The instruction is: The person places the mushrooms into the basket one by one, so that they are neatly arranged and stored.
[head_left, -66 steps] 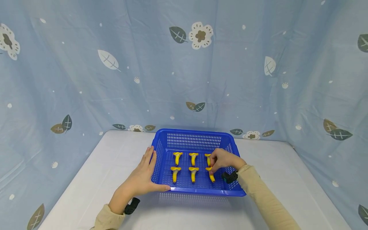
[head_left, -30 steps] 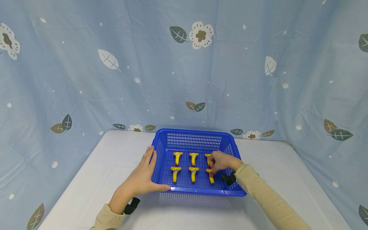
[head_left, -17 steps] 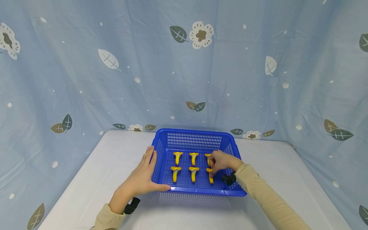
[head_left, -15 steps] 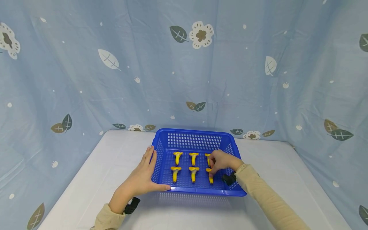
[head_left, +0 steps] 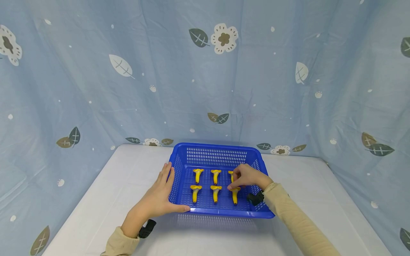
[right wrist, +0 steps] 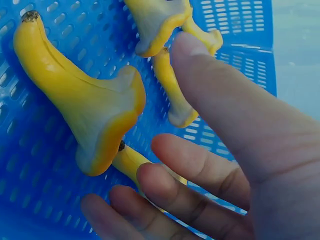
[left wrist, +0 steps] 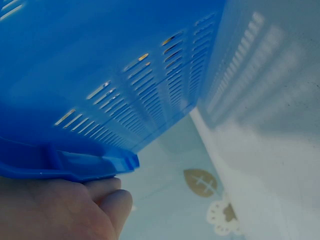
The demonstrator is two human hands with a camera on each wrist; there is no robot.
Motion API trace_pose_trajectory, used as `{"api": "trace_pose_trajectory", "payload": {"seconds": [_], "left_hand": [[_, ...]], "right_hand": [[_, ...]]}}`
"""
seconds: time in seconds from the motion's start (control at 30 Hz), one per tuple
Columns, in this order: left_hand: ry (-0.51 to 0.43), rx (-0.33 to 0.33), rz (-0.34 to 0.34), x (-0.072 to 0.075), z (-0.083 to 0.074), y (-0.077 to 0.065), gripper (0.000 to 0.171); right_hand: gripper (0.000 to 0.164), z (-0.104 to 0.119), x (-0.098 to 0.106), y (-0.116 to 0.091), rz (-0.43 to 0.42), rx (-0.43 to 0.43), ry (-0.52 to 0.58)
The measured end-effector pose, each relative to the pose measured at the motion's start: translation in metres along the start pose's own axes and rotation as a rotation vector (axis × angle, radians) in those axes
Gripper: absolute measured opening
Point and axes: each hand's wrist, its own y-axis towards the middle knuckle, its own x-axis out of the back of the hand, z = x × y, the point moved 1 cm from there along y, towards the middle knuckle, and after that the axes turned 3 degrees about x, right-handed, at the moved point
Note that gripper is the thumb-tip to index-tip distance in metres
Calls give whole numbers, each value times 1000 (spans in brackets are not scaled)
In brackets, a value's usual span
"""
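Observation:
Yellow trumpet-shaped mushrooms lie in two rows of three on the floor of a blue plastic basket, caps toward the back. My right hand hovers just above the front right mushroom, partly hiding the back right one. In the right wrist view the thumb and fingers are spread apart with nothing between them, beside a large yellow mushroom. My left hand rests on the basket's front left corner, thumb along the front rim and straight fingers at the left side. In the left wrist view its fingers touch the rim's underside.
The basket stands on a white-covered table. Behind and around it hangs a blue curtain with leaf and flower prints. The basket's perforated walls rise around the mushrooms. Black wrist devices sit on both wrists.
My right hand has let go of the front right mushroom and lifted slightly off it. Earlier that mushroom was shifted a little nearer and straightened. The left hand and basket stay put.

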Motion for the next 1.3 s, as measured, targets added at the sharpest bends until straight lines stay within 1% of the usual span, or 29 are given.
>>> {"api": "trace_pose_trajectory", "payload": {"seconds": [0.3, 0.47, 0.57, 0.7, 0.77, 0.87, 1.0, 1.17, 1.3], "left_hand": [[8, -2, 0, -1, 1, -1, 142], [6, -3, -8, -1, 1, 0, 143], [6, -5, -12, -1, 1, 1, 144], [11, -7, -20, -1, 2, 3, 144], [20, -9, -22, -2, 4, 4, 144], [38, -10, -23, -3, 5, 5, 144], [45, -12, -25, -2, 5, 3, 143], [50, -11, -26, 0, 6, 0, 142], [49, -10, -25, 1, 7, -1, 141]], "right_hand": [[32, -1, 1, 1, -40, 42, 19], [30, -1, 3, 1, -99, 59, 33], [27, -2, 6, 1, -151, 60, 78], [26, -1, 13, -1, -248, 58, 138], [26, 2, 19, -3, -297, 68, 152], [26, 7, 29, -10, -364, 106, 163], [22, 16, 42, -28, -454, 165, 162], [16, 27, 55, -55, -630, 224, 74], [16, 33, 63, -79, -789, 279, -21]]}}
